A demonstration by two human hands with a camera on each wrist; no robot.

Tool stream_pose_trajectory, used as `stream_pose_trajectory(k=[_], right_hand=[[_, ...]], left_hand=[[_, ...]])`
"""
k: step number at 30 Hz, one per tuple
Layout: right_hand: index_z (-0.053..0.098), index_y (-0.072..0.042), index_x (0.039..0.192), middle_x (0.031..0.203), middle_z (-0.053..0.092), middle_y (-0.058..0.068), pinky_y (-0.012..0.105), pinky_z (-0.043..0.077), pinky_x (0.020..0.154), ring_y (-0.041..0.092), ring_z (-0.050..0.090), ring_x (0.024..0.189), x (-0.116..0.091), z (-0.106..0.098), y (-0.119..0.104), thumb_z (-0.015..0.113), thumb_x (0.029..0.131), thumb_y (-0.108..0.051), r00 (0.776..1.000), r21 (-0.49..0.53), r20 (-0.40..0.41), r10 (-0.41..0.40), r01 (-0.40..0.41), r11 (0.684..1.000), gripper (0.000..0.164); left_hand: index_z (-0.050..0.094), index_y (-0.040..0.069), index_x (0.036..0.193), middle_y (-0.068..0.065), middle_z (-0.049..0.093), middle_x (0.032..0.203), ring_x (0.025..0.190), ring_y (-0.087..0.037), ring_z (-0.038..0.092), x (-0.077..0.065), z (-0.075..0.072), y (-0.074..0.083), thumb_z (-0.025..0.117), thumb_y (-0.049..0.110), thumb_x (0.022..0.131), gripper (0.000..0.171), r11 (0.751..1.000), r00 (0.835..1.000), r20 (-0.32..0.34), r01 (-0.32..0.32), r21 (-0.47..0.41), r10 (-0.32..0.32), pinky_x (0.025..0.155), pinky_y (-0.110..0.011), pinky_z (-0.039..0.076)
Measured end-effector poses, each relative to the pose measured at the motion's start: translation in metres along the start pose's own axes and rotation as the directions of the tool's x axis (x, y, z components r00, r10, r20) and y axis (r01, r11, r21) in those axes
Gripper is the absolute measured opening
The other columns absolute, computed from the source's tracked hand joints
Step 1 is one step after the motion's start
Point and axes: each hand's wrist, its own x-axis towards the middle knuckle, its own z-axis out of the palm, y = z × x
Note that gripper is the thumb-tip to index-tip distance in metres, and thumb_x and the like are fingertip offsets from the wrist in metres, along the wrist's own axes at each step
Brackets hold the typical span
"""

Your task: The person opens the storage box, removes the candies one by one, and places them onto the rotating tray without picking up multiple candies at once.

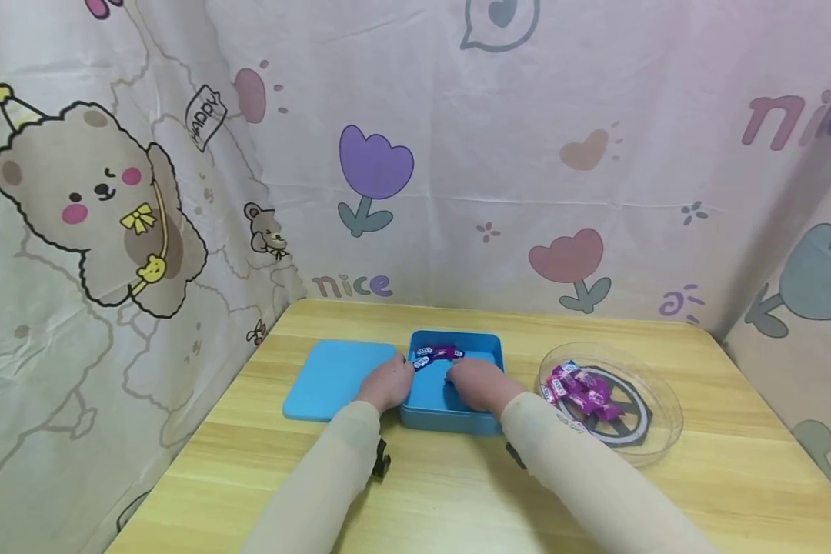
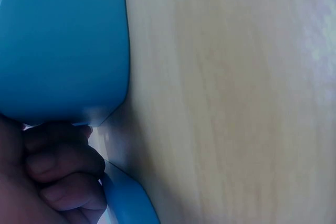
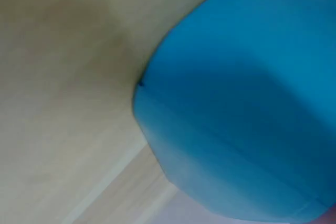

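Observation:
In the head view a blue box (image 1: 432, 392) stands uncovered at the table's middle. Several wrapped candies (image 1: 445, 352) in purple and dark blue lie along its far inner wall. My left hand (image 1: 389, 381) grips the box's left wall; the left wrist view shows its fingers (image 2: 71, 161) curled against the outside. Over the box's right part, my right hand (image 1: 481, 383) reaches in with bent fingers. A small dark bit of wrapper shows at its fingertips, seemingly a pinched candy, mostly hidden by the hand. The right wrist view has mainly the box's wall (image 3: 236, 103).
A flat blue lid (image 1: 332, 381) lies left of the box, close to my left hand. To the right, a clear round dish (image 1: 672, 419) holds more pink and purple candies (image 1: 585, 391). Patterned cloth (image 1: 471, 169) hangs behind the wooden table (image 1: 450, 492).

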Motion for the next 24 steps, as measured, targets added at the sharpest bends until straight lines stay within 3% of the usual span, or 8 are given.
stream_pose_trajectory(k=[5,12,17,24], right_hand=[[0.074,-0.01,0.113,0.1,0.072,0.004,0.04,0.054,0.095,0.021,0.067,0.097,-0.004,-0.001,-0.001,0.067,0.099,-0.017,0.999,-0.017,-0.041,-0.026,0.025,1.0,0.017],[0.076,-0.014,0.102,0.086,0.069,-0.002,0.037,0.056,0.087,0.016,0.063,0.082,-0.001,0.006,0.008,0.07,0.098,-0.021,0.996,0.053,-0.086,0.019,-0.014,0.999,0.01],[0.074,-0.014,0.099,0.083,0.067,-0.003,0.038,0.057,0.084,0.015,0.059,0.076,-0.001,0.009,0.012,0.069,0.098,-0.022,0.996,0.08,-0.078,0.033,-0.027,0.996,0.009],[0.073,-0.015,0.101,0.085,0.067,-0.003,0.04,0.057,0.084,0.016,0.061,0.078,-0.004,0.009,0.013,0.072,0.095,-0.02,0.997,0.075,-0.07,0.042,-0.037,0.997,0.008]], left_hand=[[0.046,-0.001,0.143,-0.017,0.057,0.134,0.108,-0.03,0.055,-0.001,0.001,-0.002,0.031,0.033,0.108,0.051,1.0,1.0,-0.001,-0.001,-0.003,0.001,0.101,-0.054,0.044],[0.046,-0.001,0.144,-0.017,0.057,0.134,0.107,-0.031,0.055,0.001,0.0,-0.001,0.03,0.034,0.109,0.052,1.0,1.0,-0.002,0.006,0.0,-0.006,0.101,-0.054,0.044],[0.047,-0.002,0.144,-0.017,0.057,0.136,0.11,-0.031,0.056,-0.001,0.0,0.0,0.031,0.033,0.108,0.052,1.0,1.0,-0.005,0.005,-0.001,-0.005,0.103,-0.055,0.043],[0.049,0.0,0.141,-0.014,0.059,0.124,0.098,-0.029,0.054,0.001,0.001,-0.001,0.031,0.034,0.108,0.051,1.0,1.0,0.003,0.013,-0.004,-0.013,0.094,-0.052,0.047]])
